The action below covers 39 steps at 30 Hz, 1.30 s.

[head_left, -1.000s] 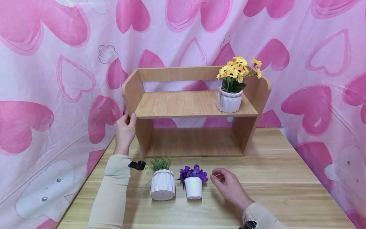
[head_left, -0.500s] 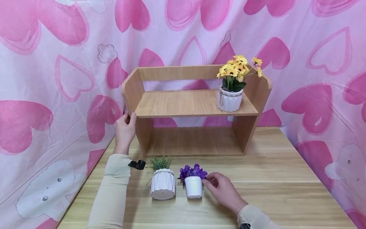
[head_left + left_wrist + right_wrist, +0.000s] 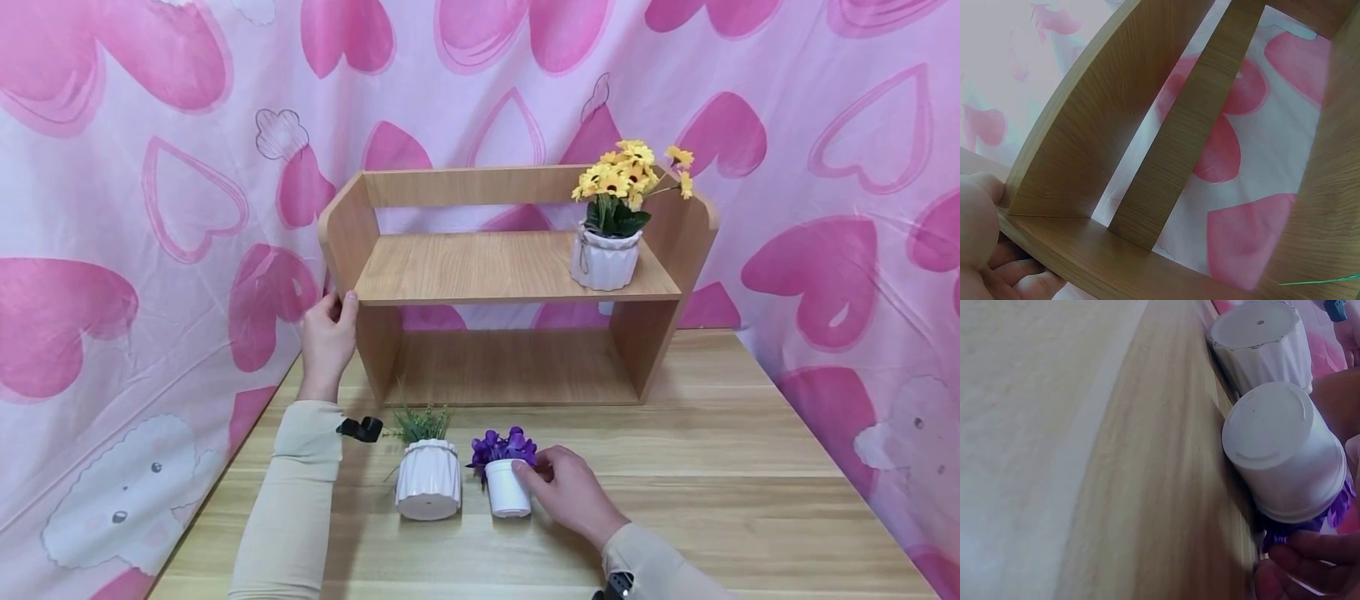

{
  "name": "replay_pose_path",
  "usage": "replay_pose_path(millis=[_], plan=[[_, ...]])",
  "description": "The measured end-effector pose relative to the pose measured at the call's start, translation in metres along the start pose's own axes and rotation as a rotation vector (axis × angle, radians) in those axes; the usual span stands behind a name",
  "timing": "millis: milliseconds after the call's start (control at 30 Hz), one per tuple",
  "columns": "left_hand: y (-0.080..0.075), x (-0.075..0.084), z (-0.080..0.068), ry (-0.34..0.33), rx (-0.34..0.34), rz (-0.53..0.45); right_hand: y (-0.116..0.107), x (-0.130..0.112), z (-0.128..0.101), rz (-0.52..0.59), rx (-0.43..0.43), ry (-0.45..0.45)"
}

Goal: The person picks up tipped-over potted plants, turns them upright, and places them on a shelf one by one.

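My left hand [image 3: 328, 337] grips the left side panel of a wooden desk shelf [image 3: 517, 354]. In the left wrist view its fingers [image 3: 1029, 278] curl round the panel's edge. On the table, a small white pot of purple flowers [image 3: 508, 490] lies on its side, base toward me. My right hand [image 3: 572, 492] holds it at the rim, thumb on the pot and fingers by the blooms. The right wrist view shows curled fingers [image 3: 1319, 553] against the purple petals. Left of it, a white ribbed pot with green grass [image 3: 427, 479] also lies on its side.
A white pot of yellow flowers [image 3: 606, 258] stands upright at the right end of the shelf's upper board. The wooden table [image 3: 735, 500] stretches out to the right. A pink heart-patterned curtain [image 3: 817, 275] hangs behind and at both sides.
My right hand has moved left from beside the purple flowers to the pot and taken hold of its rim. My left hand has stayed on the shelf.
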<state>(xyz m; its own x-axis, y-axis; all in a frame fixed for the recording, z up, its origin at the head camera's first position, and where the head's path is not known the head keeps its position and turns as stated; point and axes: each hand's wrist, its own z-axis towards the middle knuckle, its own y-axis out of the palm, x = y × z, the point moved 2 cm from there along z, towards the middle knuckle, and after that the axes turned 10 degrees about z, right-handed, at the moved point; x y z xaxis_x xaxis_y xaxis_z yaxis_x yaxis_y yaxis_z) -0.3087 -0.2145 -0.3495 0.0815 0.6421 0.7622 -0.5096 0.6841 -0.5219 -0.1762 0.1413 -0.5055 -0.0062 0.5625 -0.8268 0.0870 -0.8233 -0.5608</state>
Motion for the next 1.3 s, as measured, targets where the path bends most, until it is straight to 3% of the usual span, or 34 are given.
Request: replay_pose_path(millis=[400, 667, 1300], plan=[[0.000, 0.001, 0.000, 0.012, 0.009, -0.013, 0.012, -0.015, 0.012, -0.081, -0.023, 0.047], [0.001, 0.002, -0.001, 0.011, -0.002, -0.029, 0.015, -0.014, 0.014, -0.053, -0.028, 0.091], [0.000, 0.001, -0.001, 0.016, 0.015, -0.041, 0.016, -0.014, 0.017, 0.044, -0.028, 0.088]])
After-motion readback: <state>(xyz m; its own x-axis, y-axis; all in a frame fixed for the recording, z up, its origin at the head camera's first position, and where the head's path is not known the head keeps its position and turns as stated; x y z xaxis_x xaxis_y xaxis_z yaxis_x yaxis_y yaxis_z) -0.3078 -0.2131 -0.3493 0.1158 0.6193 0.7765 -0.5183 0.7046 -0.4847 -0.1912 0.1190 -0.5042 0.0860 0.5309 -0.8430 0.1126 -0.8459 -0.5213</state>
